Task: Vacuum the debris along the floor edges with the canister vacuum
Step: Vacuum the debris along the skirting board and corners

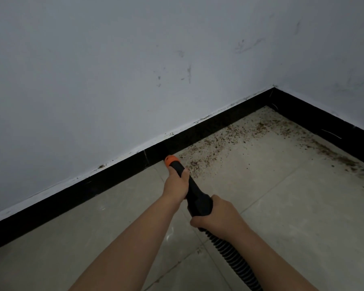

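Along the black baseboard (114, 181), at the floor edge, vacuuming under way but far from finished; left hand (177, 182) wrapped around the black vacuum wand (194, 193) just behind its orange collar (171, 160), right hand (213, 214) clenched around the handle where the ribbed hose (232, 252) joins; nozzle tip aimed into the seam of baseboard and tile floor (292, 206), tip itself hard to make out against the dark skirting. Judged from the floor: tiles to the left of the nozzle looking largely free of grit, so perhaps already covered; thick brown debris (229, 137) spread ahead toward the corner, and another band of debris along the right-hand wall (340, 153) untouched; crumbs on the baseboard's top ledge as well. Most of the visible mess left to collect; canister out of sight.
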Motion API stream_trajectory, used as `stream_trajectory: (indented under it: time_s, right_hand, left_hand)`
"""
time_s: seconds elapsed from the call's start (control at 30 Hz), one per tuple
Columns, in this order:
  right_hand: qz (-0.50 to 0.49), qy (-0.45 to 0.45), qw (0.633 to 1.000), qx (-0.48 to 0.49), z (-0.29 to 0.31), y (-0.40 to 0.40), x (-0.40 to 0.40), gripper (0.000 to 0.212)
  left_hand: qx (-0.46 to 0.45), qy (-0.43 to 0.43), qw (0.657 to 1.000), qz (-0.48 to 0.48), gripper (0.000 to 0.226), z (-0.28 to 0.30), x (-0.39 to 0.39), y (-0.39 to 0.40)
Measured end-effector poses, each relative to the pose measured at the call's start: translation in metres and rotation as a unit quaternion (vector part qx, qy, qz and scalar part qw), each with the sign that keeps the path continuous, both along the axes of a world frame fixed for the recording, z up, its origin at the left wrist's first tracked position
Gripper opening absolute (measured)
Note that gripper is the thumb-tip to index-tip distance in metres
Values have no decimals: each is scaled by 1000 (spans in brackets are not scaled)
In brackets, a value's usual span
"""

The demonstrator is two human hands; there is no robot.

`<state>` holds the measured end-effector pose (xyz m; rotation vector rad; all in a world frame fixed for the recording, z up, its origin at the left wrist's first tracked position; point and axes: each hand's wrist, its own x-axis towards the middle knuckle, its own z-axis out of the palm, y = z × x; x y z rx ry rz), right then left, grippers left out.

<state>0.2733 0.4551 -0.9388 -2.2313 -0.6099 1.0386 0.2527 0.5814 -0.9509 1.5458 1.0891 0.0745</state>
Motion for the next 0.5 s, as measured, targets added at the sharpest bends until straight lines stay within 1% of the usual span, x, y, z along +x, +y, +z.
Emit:
stream_trajectory:
  time_s: [0.13,0.33,0.5]
  right_hand:
    - [11,-3,1000,4,2,-1,1,33]
    - [47,4,999,9,11,-6,4,29]
    - [78,6,997,1,15,-17,-1,32]
  left_hand:
    - [-1,1,1000,8,60,1,-1,-2]
    - [-22,23,997,65,59,9,-10,-8]
    - [-21,22,994,105,60,13,-27,-23]
